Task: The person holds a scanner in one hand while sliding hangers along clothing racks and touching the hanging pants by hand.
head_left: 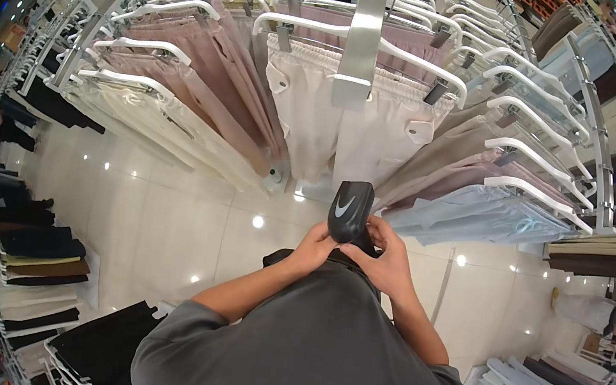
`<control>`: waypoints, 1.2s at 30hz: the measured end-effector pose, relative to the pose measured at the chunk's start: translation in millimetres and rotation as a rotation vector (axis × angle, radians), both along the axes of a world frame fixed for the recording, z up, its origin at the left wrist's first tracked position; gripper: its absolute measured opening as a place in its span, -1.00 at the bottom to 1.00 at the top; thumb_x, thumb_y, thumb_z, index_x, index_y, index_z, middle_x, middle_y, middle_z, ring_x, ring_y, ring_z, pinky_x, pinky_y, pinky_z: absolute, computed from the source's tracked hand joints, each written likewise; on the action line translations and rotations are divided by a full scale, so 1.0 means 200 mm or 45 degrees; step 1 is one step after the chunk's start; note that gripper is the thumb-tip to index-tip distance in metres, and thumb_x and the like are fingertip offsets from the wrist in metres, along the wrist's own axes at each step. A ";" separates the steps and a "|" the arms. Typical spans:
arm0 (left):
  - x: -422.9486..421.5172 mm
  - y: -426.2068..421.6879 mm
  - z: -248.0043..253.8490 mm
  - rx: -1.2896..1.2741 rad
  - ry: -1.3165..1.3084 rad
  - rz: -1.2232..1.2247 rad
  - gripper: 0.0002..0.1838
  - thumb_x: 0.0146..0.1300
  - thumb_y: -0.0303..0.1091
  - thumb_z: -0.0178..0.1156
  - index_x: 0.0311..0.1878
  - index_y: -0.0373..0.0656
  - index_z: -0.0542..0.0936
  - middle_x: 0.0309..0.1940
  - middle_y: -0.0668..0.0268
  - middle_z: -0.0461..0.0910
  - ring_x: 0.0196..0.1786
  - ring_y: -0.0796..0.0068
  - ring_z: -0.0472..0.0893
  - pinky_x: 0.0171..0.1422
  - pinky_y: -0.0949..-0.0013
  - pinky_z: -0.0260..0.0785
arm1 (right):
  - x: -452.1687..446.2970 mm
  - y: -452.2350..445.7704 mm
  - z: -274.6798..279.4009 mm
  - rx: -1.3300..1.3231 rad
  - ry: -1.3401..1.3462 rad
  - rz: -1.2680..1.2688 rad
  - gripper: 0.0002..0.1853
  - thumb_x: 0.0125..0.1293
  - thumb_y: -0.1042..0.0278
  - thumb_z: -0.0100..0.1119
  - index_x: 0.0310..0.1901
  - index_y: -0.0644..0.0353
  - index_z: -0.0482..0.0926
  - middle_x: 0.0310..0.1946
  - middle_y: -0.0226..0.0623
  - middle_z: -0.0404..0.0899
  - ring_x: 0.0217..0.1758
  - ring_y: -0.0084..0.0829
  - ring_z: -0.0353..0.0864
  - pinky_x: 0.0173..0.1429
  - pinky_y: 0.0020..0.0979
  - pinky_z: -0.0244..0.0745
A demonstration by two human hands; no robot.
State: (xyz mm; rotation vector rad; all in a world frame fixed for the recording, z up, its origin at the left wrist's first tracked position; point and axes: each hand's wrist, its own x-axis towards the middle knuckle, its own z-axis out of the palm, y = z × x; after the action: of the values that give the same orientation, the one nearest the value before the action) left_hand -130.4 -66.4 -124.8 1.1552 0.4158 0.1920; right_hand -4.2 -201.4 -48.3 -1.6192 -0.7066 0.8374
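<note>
A black barcode scanner (349,216) with a pale curved mark on its top is held upright in front of my body. My right hand (386,265) is closed around its lower part, the thumb across the near side. My left hand (313,248) is closed too, fingertips pinched together at the scanner's lower left edge; what they grip there is partly hidden. Just beyond the scanner hang cream trousers (312,106) with an elastic waist, clipped to a white hanger (413,58). Neither hand touches the trousers.
A metal rack arm (361,50) points toward me. Pink trousers (191,74) and cream trousers (153,119) hang at left, light blue trousers (478,212) at right. Black folded garments (98,344) lie behind at left, and glossy floor tiles (163,212) surround me. Another person (613,317) is at far right.
</note>
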 end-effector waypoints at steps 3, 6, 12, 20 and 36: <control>-0.01 0.00 0.00 -0.073 -0.042 -0.004 -0.63 0.59 -0.29 0.15 0.32 -0.29 0.58 0.18 0.28 0.66 0.25 0.48 0.59 0.39 0.30 0.41 | -0.02 0.00 -0.01 0.039 0.020 -0.023 -0.39 0.23 0.47 0.56 0.28 0.40 0.51 0.02 -0.16 0.75 0.14 -0.40 0.73 0.30 -0.32 0.54; -0.03 0.00 0.02 -0.103 -0.086 -0.035 -0.66 0.64 -0.36 0.09 0.36 -0.27 0.54 0.23 0.27 0.63 0.29 0.46 0.59 0.44 0.28 0.44 | -0.05 -0.01 0.02 0.046 0.053 -0.050 -0.41 0.24 0.48 0.56 0.27 0.40 0.51 0.04 -0.16 0.75 0.15 -0.41 0.72 0.32 -0.34 0.52; -0.07 -0.06 0.01 -0.151 -0.063 0.025 -0.68 0.64 -0.35 0.10 0.33 -0.26 0.54 0.20 0.30 0.64 0.26 0.50 0.58 0.41 0.30 0.44 | -0.08 -0.04 0.04 0.103 0.125 -0.029 -0.40 0.25 0.52 0.53 0.28 0.39 0.49 0.06 -0.18 0.74 0.17 -0.43 0.71 0.31 -0.35 0.52; -0.10 -0.16 0.05 0.045 -0.075 0.121 -0.67 0.69 -0.25 0.06 0.32 -0.23 0.53 0.16 0.36 0.62 0.20 0.57 0.57 0.33 0.35 0.44 | -0.08 -0.08 0.06 0.114 0.188 0.018 -0.41 0.27 0.54 0.51 0.29 0.39 0.47 0.05 -0.20 0.74 0.15 -0.45 0.71 0.28 -0.37 0.54; -0.16 0.09 0.14 0.449 -0.047 -0.052 -0.61 0.51 -0.43 0.29 0.34 -0.25 0.53 0.10 0.34 0.62 0.17 0.54 0.57 0.38 0.29 0.41 | -0.14 0.04 -0.04 0.237 0.255 -0.105 -0.47 0.29 0.52 0.51 0.23 0.38 0.48 0.01 -0.22 0.74 0.08 -0.49 0.71 0.21 -0.40 0.56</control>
State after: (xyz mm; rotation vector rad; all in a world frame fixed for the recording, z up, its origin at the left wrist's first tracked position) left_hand -163.4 -47.8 -96.8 1.5031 0.3326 0.2577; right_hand -33.0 -193.2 -56.2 -1.3676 -0.5555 0.8350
